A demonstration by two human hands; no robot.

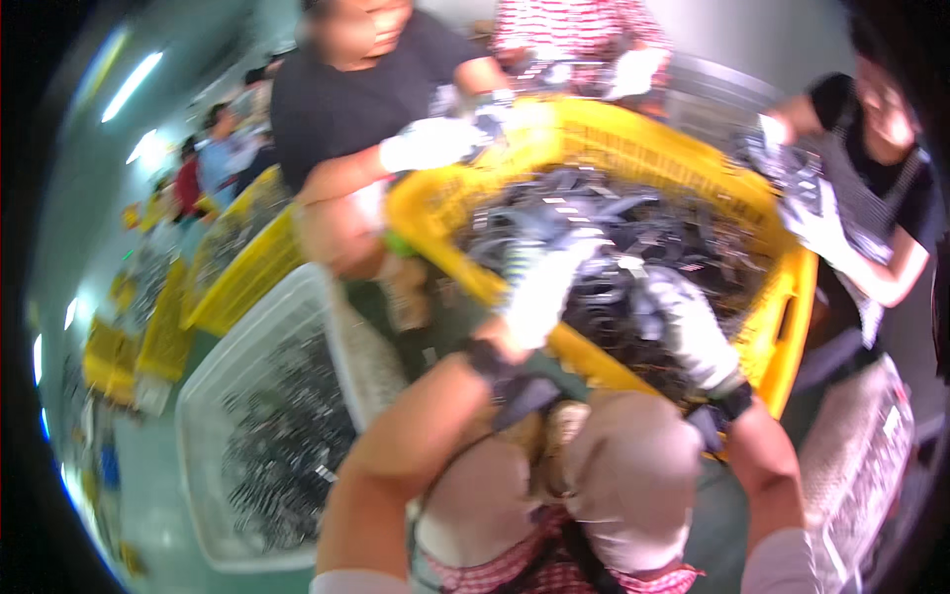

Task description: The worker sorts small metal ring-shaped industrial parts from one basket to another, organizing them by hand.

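A large yellow plastic basket (594, 364) stands in front of my knees, holding a heap of black and dark grey parts (683, 233). Their kind is too blurred to make out. My left hand (542, 292), in a white glove, reaches over the near rim, its fingers among dark pieces at the heap's middle. To its right, my right hand (695, 332), also white-gloved, is in the basket with its fingertips beside a dark piece. Both sets of fingers are smeared by motion, so I cannot see whether they grip anything.
A white tub (198, 465) with small dark parts stands at left. More yellow baskets (252, 259) lie beyond it. Three co-workers surround my basket: a gloved hand (430, 146) at far left, a checked shirt (584, 30) opposite, a gloved hand (816, 218) at right.
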